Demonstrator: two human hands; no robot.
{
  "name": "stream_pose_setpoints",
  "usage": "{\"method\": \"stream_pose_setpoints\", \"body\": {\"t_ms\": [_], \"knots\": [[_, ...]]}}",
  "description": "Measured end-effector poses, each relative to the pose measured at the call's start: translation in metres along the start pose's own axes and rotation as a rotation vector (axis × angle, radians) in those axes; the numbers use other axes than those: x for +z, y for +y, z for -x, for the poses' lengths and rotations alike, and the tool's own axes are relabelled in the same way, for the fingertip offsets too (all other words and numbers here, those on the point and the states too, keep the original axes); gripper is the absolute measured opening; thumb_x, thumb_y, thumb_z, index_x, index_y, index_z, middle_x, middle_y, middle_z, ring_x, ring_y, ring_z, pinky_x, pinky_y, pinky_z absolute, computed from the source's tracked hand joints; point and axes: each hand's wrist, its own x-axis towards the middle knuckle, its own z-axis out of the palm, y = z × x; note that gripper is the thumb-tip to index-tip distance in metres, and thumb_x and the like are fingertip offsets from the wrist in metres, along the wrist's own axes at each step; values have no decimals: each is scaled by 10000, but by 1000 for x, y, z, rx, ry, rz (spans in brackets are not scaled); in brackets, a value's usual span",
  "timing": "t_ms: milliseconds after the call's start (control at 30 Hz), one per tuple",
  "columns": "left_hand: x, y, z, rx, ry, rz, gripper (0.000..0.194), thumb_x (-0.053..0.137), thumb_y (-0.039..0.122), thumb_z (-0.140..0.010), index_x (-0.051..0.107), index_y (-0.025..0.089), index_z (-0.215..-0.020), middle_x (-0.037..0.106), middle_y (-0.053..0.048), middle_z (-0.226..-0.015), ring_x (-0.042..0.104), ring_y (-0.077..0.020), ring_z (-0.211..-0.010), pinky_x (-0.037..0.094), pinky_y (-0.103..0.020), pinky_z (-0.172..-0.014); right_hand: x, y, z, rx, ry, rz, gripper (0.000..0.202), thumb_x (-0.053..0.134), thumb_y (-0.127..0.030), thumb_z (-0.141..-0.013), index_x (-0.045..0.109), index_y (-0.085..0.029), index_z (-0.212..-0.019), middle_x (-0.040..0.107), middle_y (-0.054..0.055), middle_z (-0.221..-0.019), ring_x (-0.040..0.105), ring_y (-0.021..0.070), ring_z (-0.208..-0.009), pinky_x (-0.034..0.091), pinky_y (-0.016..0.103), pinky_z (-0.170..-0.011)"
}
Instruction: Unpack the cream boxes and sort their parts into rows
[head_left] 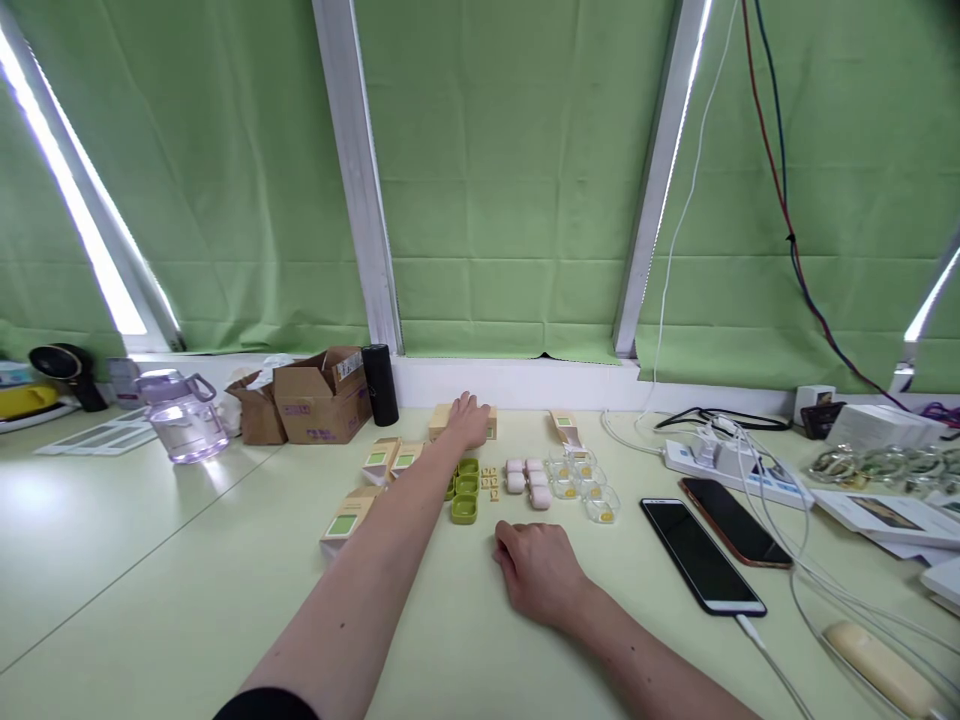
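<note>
**Left hand on the far beige box, right hand resting on the table**

At the far left stands a clear lilac jug, then two brown cardboard boxes with a white label and purple print too small to read, and a black cylinder. Small beige boxes with green panels lie beside the outstretched forearm; any writing on them is illegible.

The left hand reaches far across the table, palm down on a beige box by the wall, fingers lying over its top; whether they grip it I cannot tell. Just nearer sit green cases, tiny tan tiles with unreadable marks, pink cases and clear cases.

The right hand rests on the table in front of these rows, fingers loosely curled, holding nothing.

To the right lie two dark phones, one plugged into a white cable, and a white power strip.
</note>
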Motion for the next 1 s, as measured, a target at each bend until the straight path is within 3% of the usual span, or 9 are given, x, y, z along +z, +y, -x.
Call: {"method": "stream_pose_setpoints", "body": {"t_ms": [100,233,400,533,667,867,933,1000], "knots": [[0,2,2,52,25,35,519,605,228,-836,504,211,-1345,528,-165,-1456,188,-377,-1533,175,-578,-1210,1,0,0,-2,2,1,73,523,-245,-962,590,-216,-961,773,44,-921,719,212,-788,172,316,-582],[-2,6,5,79,42,112,460,638,207,-822,527,211,-1268,664,-153,-1243,317,-378,-1449,239,-578,-1164,1,0,-1,-2,25,-7,56,540,-238,-949,591,-215,-948,770,41,-909,716,206,-781,159,321,-578],[-15,13,10,96,95,242,476,662,193,-816,528,206,-1272,652,-155,-1249,388,-363,-1355,306,-526,-1125,4,2,0,-10,30,-8,53,544,-232,-953,593,-212,-946,769,44,-899,713,201,-775,157,315,-579],[-34,18,26,120,143,388,461,621,267,-893,479,219,-1329,602,-136,-1323,426,-331,-1331,383,-482,-1091,8,6,1,-11,87,-30,67,560,-226,-938,612,-213,-899,768,33,-862,687,181,-712,161,306,-576],[-55,21,60,205,164,526,479,618,332,-928,432,235,-1358,588,-115,-1358,498,-275,-1311,454,-408,-1063,5,17,-1,10,272,-90,181,531,-207,-953,628,-209,-800,742,18,-761,627,147,-622,190,297,-575],[-65,35,141,274,188,775,486,649,353,-914,449,263,-1347,604,-108,-1350,581,-280,-1270,483,-431,-1056,-21,40,-3,-29,727,-192,297,432,-244,-1015,655,-191,-827,671,23,-668,571,143,-571,297,268,-589],[-63,44,169,238,169,811,477,673,333,-893,464,264,-1317,617,-105,-1320,604,-285,-1239,491,-437,-1045,-31,46,-2,6,795,-224,292,445,-272,-1017,662,-192,-839,669,22,-667,564,144,-567,320,261,-591],[-60,53,193,228,127,794,431,670,309,-894,486,270,-1281,623,-94,-1313,597,-286,-1236,487,-435,-1045,-37,50,-2,47,786,-255,284,456,-292,-1013,662,-201,-840,666,14,-664,558,146,-568,335,259,-594]]}}
